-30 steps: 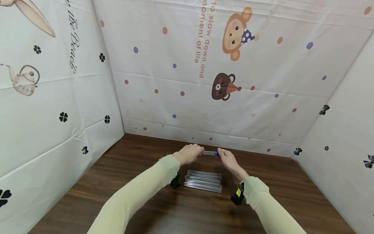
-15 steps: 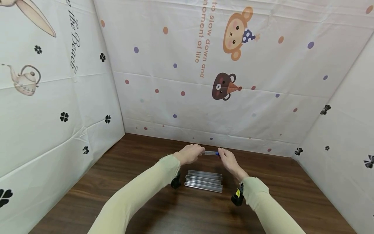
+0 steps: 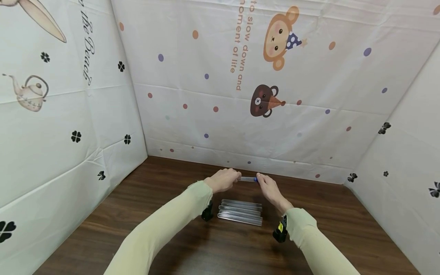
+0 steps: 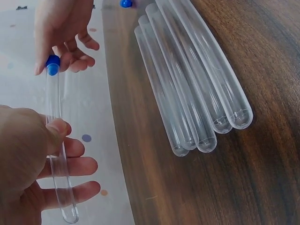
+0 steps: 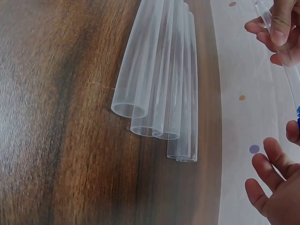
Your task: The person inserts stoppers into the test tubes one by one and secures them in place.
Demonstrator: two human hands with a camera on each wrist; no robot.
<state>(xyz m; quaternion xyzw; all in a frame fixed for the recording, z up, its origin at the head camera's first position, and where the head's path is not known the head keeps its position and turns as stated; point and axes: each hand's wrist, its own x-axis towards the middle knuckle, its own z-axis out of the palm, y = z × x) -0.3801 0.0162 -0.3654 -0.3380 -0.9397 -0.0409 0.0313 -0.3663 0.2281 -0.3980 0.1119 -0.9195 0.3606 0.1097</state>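
My left hand (image 3: 221, 180) holds a clear test tube (image 3: 247, 178) above the table, thumb on one side and fingers on the other. In the left wrist view the tube's rounded end points down past the left fingers (image 4: 79, 166). A blue stopper (image 4: 53, 62) sits at its mouth, its lighter lower part showing at the tube's top end. My right hand (image 3: 269, 189) pinches this stopper between thumb and index finger. The other right fingers (image 5: 267, 171) are loosely bent and apart from the tube.
Several clear test tubes (image 3: 240, 212) lie side by side on the dark wooden table (image 3: 172, 244), nearer than my hands. In the right wrist view their open mouths (image 5: 129, 110) show. Another blue stopper (image 4: 125, 3) lies on the table. A printed white cloth (image 3: 192, 126) stands behind.
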